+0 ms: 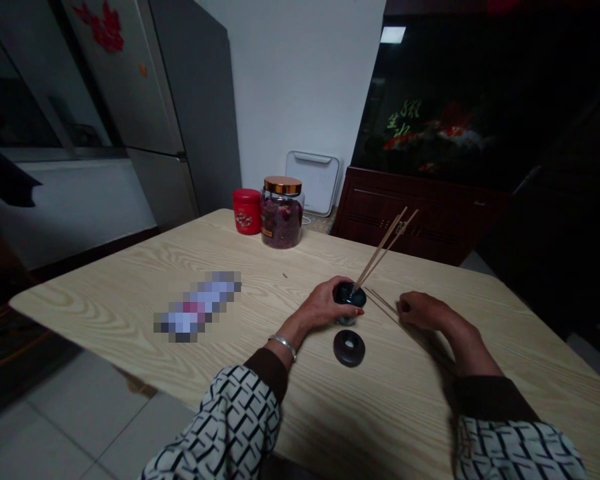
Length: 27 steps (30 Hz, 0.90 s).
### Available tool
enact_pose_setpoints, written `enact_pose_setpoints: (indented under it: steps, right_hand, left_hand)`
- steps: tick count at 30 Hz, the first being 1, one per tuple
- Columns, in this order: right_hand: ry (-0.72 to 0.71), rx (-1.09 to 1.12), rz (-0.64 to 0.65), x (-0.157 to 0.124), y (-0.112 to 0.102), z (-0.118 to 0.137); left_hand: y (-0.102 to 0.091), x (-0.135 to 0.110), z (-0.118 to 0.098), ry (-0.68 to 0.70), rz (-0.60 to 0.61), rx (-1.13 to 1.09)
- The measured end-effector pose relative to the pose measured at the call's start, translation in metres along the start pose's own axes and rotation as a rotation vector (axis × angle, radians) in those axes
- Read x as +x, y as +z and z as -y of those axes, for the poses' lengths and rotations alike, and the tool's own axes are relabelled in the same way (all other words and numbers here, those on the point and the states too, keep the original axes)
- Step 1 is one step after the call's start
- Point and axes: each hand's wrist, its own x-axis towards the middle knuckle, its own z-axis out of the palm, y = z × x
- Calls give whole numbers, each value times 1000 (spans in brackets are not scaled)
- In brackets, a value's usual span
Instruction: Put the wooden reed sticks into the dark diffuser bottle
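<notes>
A glass jar of dried rosebuds (281, 221) and a red tin (247, 211) stand on a wooden table (95, 300), with a dark wood cabinet (420, 213), a fish tank (445, 113) and a refrigerator (125, 87) behind.

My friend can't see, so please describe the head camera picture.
A left hand grips a dark bottle holding two sticks, while a right hand is near more sticks on a wooden table. A dark ring lies nearby.

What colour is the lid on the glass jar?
The lid is coppery gold, shown best in the head view.
</notes>
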Motion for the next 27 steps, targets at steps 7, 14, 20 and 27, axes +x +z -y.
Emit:
enact_pose_setpoints:
  steps: [7, 14, 20, 27]
  right_hand:
    - [-180, 342, -170, -16, -29, -8]
    - [-306, 1435, -953, -61, -82, 39]
    - [-400, 1426, -1160, -61, -77, 79]
    - [-404, 1228, -967, -50, -56, 91]
  left_hand:
    - [1, 3, 7, 5, -2, -24]
    - [0, 3, 9, 14, -1, -25]
    - [1, 3, 8, 21, -12, 5]
    - [1, 2, 7, 21, -17, 35]
